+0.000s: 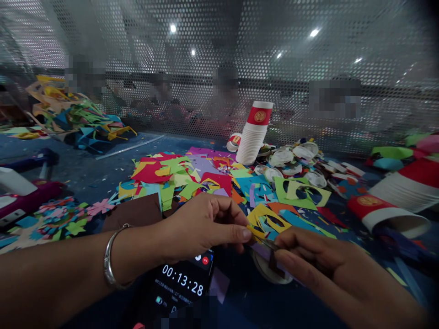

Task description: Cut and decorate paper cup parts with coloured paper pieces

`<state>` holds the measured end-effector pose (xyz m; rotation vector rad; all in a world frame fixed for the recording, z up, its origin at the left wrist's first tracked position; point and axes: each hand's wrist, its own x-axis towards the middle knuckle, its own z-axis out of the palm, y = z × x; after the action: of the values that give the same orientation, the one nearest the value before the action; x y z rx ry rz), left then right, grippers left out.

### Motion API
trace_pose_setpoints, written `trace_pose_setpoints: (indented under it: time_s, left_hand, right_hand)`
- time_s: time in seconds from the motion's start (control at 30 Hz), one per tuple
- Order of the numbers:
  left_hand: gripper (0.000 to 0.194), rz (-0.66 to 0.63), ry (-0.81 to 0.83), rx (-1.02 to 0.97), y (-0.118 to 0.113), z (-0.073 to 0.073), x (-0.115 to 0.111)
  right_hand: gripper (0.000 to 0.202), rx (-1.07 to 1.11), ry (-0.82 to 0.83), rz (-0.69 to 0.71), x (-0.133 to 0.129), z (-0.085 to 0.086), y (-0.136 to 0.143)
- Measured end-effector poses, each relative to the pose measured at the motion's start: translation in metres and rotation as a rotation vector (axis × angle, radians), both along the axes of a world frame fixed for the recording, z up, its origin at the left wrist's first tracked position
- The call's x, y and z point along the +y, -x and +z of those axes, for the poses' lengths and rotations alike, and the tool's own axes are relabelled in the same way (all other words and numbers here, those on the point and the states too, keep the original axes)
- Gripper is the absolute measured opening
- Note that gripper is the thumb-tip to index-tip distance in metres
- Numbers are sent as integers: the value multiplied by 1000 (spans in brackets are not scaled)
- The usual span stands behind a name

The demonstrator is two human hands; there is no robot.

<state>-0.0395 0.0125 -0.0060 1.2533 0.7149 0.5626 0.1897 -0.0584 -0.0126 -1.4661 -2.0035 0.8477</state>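
My left hand (219, 224), with a silver bangle on its wrist, pinches a small yellow piece of paper (255, 232) near the centre. To its right, my right hand (305, 256) is closed on a thin metal tool (268, 243), whose tip meets the yellow piece. What kind of tool it is cannot be made out. Below the hands lies a round white lid or cup base (265, 269), partly hidden by my right fingers. A phone (181, 283) showing a timer lies under my left wrist.
Coloured paper scraps (192, 176) spread beyond my hands. A leaning paper-cup stack (254, 137) stands behind them, beside round white pieces (295, 157). More cups (404, 192) lie at right. Paper flowers (61, 217) and a purple-and-white tool (27, 196) are at left; perforated mesh stands behind.
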Motion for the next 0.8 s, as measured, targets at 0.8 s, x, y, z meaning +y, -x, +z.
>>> trace_pose_setpoints:
  time_s: [0.8]
  left_hand:
    - [27,35,-63,-16,-1,1,2]
  right_hand:
    - [48,23,65,59,6,0,-4]
